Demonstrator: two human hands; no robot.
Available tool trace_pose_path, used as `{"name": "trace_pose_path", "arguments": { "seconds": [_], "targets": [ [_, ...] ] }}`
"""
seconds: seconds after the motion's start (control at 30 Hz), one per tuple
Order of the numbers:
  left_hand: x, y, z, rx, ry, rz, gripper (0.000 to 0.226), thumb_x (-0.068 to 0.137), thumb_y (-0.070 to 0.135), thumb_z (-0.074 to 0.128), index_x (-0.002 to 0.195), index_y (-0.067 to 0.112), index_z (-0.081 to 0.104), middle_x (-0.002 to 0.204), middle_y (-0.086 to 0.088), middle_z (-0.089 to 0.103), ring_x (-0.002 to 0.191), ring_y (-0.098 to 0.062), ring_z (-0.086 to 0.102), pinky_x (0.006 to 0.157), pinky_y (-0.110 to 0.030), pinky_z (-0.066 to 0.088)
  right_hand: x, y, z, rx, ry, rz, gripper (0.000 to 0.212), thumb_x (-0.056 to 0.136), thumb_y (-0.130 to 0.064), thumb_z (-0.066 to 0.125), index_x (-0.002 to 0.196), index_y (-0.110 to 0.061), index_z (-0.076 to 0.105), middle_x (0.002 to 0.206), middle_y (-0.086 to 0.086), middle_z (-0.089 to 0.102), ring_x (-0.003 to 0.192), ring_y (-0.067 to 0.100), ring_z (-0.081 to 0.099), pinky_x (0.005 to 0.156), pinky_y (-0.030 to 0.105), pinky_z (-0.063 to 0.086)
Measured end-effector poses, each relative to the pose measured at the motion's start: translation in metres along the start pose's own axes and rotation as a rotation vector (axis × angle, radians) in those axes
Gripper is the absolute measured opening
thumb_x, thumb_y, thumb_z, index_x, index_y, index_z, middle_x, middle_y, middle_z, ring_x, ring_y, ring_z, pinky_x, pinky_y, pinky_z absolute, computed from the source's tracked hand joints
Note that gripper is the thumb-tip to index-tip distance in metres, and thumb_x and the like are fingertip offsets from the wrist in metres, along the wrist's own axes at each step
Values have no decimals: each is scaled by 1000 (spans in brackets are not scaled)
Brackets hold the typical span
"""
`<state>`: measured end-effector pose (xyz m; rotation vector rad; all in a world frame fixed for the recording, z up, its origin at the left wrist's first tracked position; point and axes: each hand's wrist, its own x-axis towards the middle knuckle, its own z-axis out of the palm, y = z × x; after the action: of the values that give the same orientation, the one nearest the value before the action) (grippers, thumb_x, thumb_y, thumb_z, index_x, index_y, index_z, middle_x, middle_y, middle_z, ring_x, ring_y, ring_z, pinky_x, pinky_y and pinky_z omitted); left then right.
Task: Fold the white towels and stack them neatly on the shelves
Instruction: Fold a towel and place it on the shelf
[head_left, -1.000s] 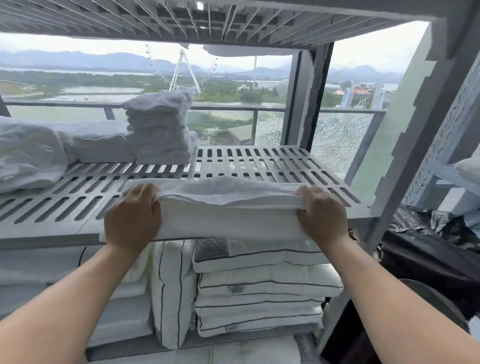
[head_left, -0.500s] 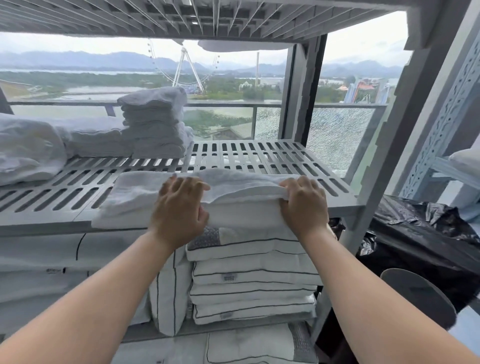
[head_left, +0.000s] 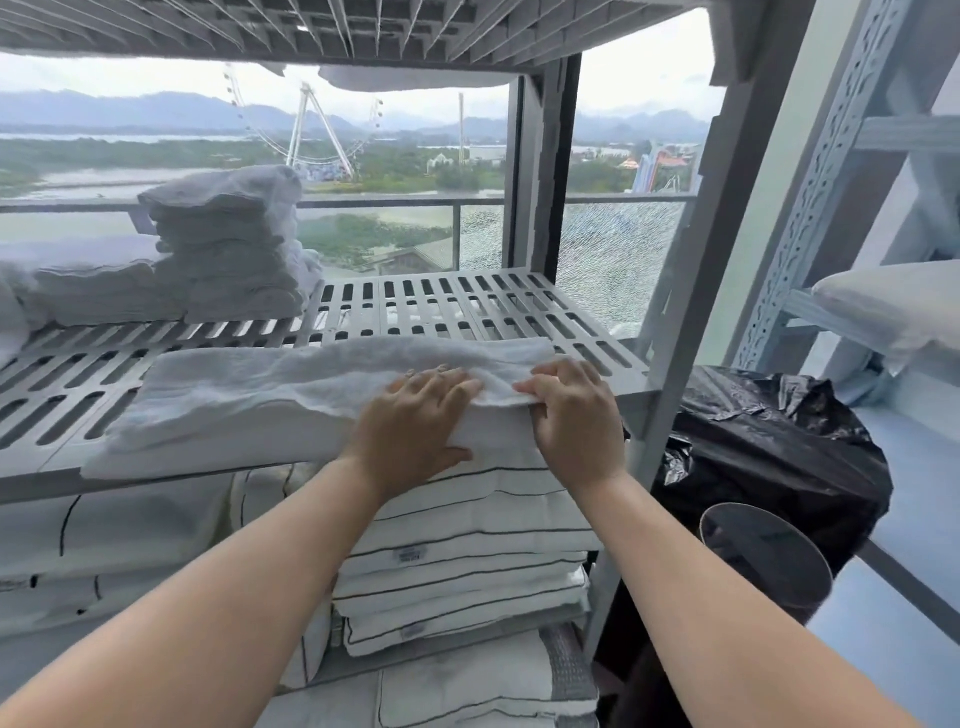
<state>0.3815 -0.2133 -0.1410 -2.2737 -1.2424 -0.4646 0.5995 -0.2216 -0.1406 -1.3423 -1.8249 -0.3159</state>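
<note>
While the white towel (head_left: 249, 395) lay as a long folded strip along the front edge of the slotted shelf (head_left: 467, 306), its near side hanging a little over the lip, I had both hands at its right end. My left hand (head_left: 415, 421) rested flat on top, fingers straight and pressing the cloth down. My right hand (head_left: 571, 415), just beside it, had its fingers curled over the end of the upper layer, pinching it and lifting it slightly.

I judged the step to be the next fold, bringing the right end across toward the left. To do it well, I would have kept the left palm as the anchor at the crease line so the lower layer could not slide on the slats. I would have carried the pinched end low and level so its corners met the far end squarely. The cloth looked thick and limp, so I expected a bulge at the fold that would need smoothing.

The overhang was the risk: a tug toward me could have dragged the strip off the shelf. The stack of folded towels (head_left: 228, 249) at the back left stood well apart.
</note>
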Motion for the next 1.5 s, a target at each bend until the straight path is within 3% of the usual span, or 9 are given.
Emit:
{"name": "trace_pose_path", "arguments": {
  "seconds": [0.23, 0.37, 0.57, 0.7, 0.87, 1.1, 1.27, 1.37, 1.5],
  "targets": [
    [8, -3, 10, 1, 105, 24, 57, 92, 52, 62, 133, 13, 63, 134, -8, 64, 122, -26, 62, 94, -44, 56, 11, -6, 12, 51, -94, 37, 28, 87, 4, 54, 106, -9, 69, 96, 9, 74, 91, 32, 67, 78, 39, 51],
    [13, -4, 10, -55, 128, 17, 43, 96, 44, 58, 129, 18, 67, 129, -2, 67, 117, -22, 65, 84, -40, 60, 26, -4, 21, -38, -206, 32, 40, 95, -7, 45, 126, -19, 67, 121, 1, 71, 111, 25, 64, 88, 35, 51],
    [48, -30, 0, -113, -108, -64, 42, 103, 53, 35, 133, 33, 57, 129, 8, 66, 113, -22, 65, 79, -37, 55, 66, -3, 39, -37, -333, 131, 29, 97, -15, 43, 89, -15, 71, 89, 10, 72, 85, 32, 66, 63, 31, 40],
    [72, -54, 14, -139, -179, -86, 45, 102, 57, 33, 133, 33, 55, 133, 10, 62, 113, -23, 63, 77, -34, 46, 91, 7, 57, -7, -418, 165, 33, 96, -16, 42, 102, -20, 75, 99, 12, 72, 96, 33, 65, 75, 34, 48],
    [96, -82, 44, -158, -198, -117, 53, 94, 68, 37, 126, 30, 56, 129, 10, 63, 110, -21, 63, 72, -33, 45, 121, 21, 81, -25, -511, 157, 47, 97, -11, 41, 135, -26, 63, 132, 11, 65, 123, 30, 58, 102, 39, 47],
    [108, -77, 46, -315, -125, -276, 56, 87, 77, 41, 114, 35, 67, 115, 9, 66, 105, -19, 63, 79, -37, 53, 113, 29, 82, 38, -271, 65, 44, 90, -2, 48, 124, -17, 72, 126, 7, 70, 118, 29, 64, 94, 41, 54],
    [114, -42, 38, -310, -52, -391, 31, 90, 45, 60, 118, 33, 65, 121, 8, 64, 109, -21, 61, 80, -36, 51, 105, 23, 67, -45, -25, -34, 36, 87, 2, 57, 112, -14, 76, 123, 4, 70, 112, 27, 66, 74, 39, 60],
    [114, -28, 33, -282, 16, -465, 28, 89, 26, 59, 115, 32, 68, 119, 6, 66, 106, -22, 63, 77, -37, 54, 99, 30, 60, -56, -8, -96, 32, 85, 4, 60, 107, -10, 77, 112, 4, 71, 107, 27, 65, 63, 37, 60],
    [108, -17, 28, -189, 58, -395, 25, 90, 26, 59, 110, 30, 72, 109, 7, 69, 99, -23, 65, 67, -35, 53, 93, 39, 56, -14, -85, -35, 35, 84, 7, 53, 106, -8, 77, 104, 8, 69, 103, 28, 62, 66, 31, 53]
  ]
}}
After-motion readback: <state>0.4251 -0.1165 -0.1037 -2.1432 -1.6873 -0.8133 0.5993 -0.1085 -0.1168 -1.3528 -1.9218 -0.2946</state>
